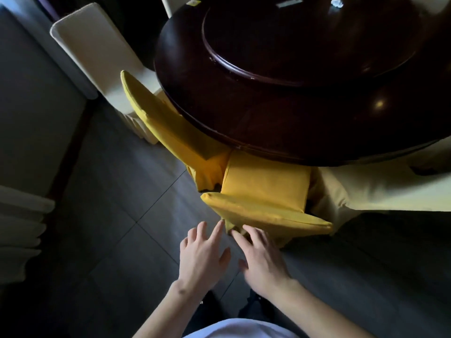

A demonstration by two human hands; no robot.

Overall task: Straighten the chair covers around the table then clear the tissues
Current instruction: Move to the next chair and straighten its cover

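A chair in a yellow cover (266, 191) is pushed under the dark round table (305, 123), its backrest top nearest me. Both my hands reach the back of that cover just below the backrest. My left hand (203, 254) has its fingers spread, its index fingertip touching the fabric. My right hand (262, 257) presses its fingers against a small fold of yellow cloth; whether it pinches the fold is unclear. A second yellow-covered chair (161, 118) stands to the left. A crumpled white tissue (336, 3) lies at the table's far edge.
A cream-covered chair (97, 52) stands at the back left and another cream cover (380, 189) at the right. A raised turntable (312, 40) sits on the table. White stacked cloth (19, 230) shows at the left edge. The floor is grey tile.
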